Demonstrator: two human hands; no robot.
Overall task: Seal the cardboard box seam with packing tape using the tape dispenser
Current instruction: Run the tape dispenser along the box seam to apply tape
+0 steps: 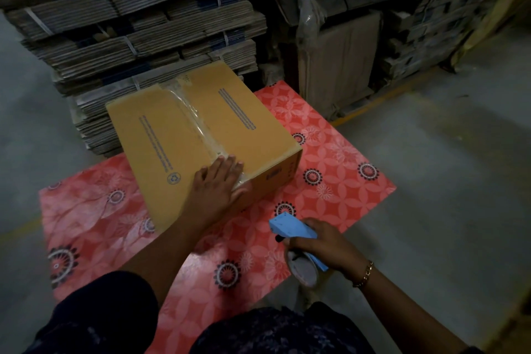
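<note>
Box: a closed cardboard box [201, 135] sits on a red floral mat [330, 169], under and beyond the left hand.
Seam: the centre seam [198, 123] runs away from the left hand toward the far edge, and clear packing tape [188, 108] already shines along it.
Left hand: the left hand [218, 181] lies flat with its fingers spread on the near end of the tape, at the box's top edge, thumb hanging over the front face.
Right hand: the right hand [324, 244] is closed around a blue tape dispenser [296, 234], well apart from the box, nearer the person and to the right of the left hand.
Step, as a judgement: smoothing down the taped end seems to be in hand.
Doing it well: press firmly over the edge and down the front face, rubbing outward so no bubbles or lifted corners remain.
Writing: 2 dotted blue printed strips [237, 108] lie either side of the seam, too blurred to read; a recycling symbol [173, 178] sits just left of the left hand.
Surroundings: strapped stacks of flattened cartons [138, 26] stand beyond the box.
</note>
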